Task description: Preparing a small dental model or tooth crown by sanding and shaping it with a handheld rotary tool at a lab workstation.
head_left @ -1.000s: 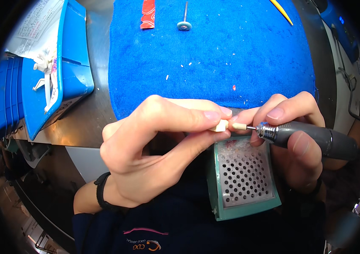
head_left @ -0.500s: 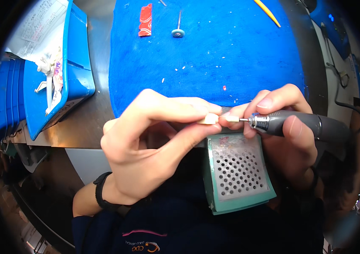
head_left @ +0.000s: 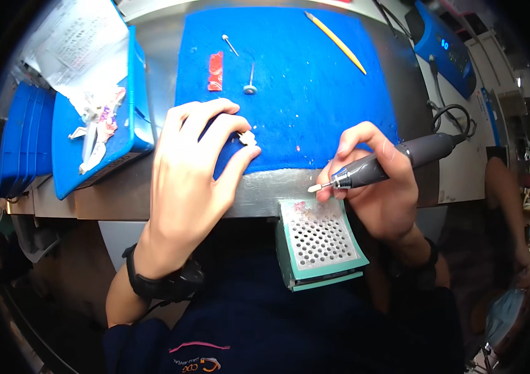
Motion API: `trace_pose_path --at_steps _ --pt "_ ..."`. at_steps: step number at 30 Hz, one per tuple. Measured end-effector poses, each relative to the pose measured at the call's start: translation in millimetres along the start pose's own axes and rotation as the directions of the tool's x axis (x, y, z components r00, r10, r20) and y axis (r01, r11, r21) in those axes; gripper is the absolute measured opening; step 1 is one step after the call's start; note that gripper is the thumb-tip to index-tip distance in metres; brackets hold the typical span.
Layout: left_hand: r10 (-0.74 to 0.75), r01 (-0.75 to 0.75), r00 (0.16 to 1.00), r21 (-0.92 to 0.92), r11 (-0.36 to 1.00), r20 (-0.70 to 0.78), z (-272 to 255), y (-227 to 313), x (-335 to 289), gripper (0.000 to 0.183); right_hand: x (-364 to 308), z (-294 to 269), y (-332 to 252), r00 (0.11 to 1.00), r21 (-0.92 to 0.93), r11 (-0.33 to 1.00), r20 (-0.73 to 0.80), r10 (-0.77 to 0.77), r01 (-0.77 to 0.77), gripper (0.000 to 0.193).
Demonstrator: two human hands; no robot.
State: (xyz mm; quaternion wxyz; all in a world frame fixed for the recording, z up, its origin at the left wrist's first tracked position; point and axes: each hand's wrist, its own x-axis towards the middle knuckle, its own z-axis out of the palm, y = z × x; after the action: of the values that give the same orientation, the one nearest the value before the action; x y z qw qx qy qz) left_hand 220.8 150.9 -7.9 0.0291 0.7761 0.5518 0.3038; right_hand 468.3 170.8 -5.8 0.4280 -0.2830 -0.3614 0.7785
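Over the near left part of the blue cloth mat (head_left: 315, 75), my left hand (head_left: 193, 168) pinches a small cream tooth-like piece (head_left: 247, 138) between thumb and fingers. My right hand (head_left: 380, 199) grips a dark grey rotary handpiece (head_left: 371, 172) like a pen. A pale pointed grinding bit (head_left: 315, 187) sticks out of its metal collar, pointing left and touching nothing. Under the bit, at the bench edge, stands a green box with a perforated metal top (head_left: 321, 240). The bit and the cream piece are well apart.
On the mat lie a red strip (head_left: 215, 71), a disc on a shaft (head_left: 250, 88), a small shanked bit (head_left: 230, 45), a yellow pencil-like tool (head_left: 336, 43) and pale crumbs. Blue bin (head_left: 143, 112) with papers at left; blue control unit (head_left: 442, 53) at right.
My hands have moved apart: the left went up and left with the cream piece, lower to the mat. The handpiece drew away from it. The view has shifted, showing more of the bench.
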Motion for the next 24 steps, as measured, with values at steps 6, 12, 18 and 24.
trace_pose_path --at_steps 6,12,18,24 --pt "0.069 -0.057 0.997 -0.315 0.947 0.025 -27 14 11 0.050 10 16 -18 0.993 -0.186 0.976 -0.042 0.107 -0.113 0.030" --pt "0.123 0.088 0.957 -0.667 0.739 0.262 -38 38 7 0.045 7 58 -35 0.990 -0.672 0.733 -0.005 0.139 -0.107 0.037" --pt "-0.008 0.528 0.700 -0.510 0.679 0.714 -86 30 16 0.046 -12 85 -67 0.601 -0.407 -0.897 0.766 -0.230 0.175 0.028" --pt "0.287 -0.313 0.947 0.211 0.926 0.144 -59 44 0 0.034 9 65 -51 0.886 -0.764 -0.600 0.424 -0.188 0.238 0.014"
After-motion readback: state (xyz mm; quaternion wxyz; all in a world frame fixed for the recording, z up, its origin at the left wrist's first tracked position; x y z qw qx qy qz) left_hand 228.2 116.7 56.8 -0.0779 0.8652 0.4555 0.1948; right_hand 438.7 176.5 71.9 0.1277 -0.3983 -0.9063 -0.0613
